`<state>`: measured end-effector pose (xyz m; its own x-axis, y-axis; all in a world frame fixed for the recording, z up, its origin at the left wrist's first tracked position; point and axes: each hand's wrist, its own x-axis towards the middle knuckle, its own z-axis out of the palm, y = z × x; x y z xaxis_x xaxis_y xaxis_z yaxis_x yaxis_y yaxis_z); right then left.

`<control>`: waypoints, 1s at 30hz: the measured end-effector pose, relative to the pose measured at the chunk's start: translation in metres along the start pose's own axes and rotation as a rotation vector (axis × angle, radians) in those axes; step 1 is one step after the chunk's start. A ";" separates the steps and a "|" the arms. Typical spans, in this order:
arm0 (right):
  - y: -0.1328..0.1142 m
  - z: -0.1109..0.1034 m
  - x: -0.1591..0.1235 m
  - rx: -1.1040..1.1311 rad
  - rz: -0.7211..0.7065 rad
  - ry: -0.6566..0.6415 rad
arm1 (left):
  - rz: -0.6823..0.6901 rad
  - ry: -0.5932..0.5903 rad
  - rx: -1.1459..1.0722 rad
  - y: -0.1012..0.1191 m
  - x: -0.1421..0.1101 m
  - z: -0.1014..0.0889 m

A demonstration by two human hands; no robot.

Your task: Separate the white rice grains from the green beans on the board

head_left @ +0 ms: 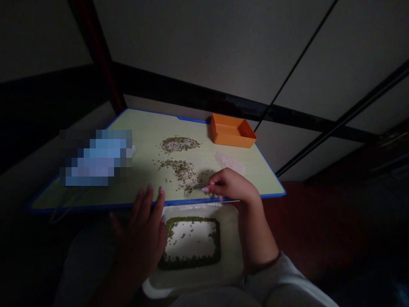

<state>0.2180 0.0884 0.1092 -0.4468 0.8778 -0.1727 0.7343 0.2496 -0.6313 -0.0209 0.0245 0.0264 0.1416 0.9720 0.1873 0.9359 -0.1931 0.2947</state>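
Note:
My right hand (225,185) is closed in a pinch on what looks like a small fork (191,189), its tines down on the board. The tines are at the near end of a loose pile of green mung beans (183,170) mixed with pale grains. My left hand (143,230) has its fingers spread at the board's front edge and holds nothing. Below the edge, between my arms, a white tray (231,247) holds mung beans (191,261), mostly gathered along the sides of its floor.
A second mixed pile (179,144) lies farther back on the pale yellow, blue-edged board (147,128). Pale grains, apparently rice (228,161), form a patch at the right. An orange open box (233,134) stands at the back right. A blurred-out bright object (102,157) is on the left.

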 end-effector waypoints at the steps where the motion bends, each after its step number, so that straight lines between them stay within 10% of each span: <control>1: 0.001 0.000 0.001 -0.025 0.020 0.000 | 0.000 0.000 -0.004 0.000 0.000 0.000; 30: 0.025 -0.019 -0.015 -0.115 0.210 0.119 | -0.007 -0.053 -0.009 0.003 0.002 -0.006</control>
<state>0.2523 0.0896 0.1106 -0.2201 0.9555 -0.1966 0.8609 0.0955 -0.4997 -0.0197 0.0249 0.0332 0.1520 0.9791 0.1353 0.9340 -0.1871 0.3043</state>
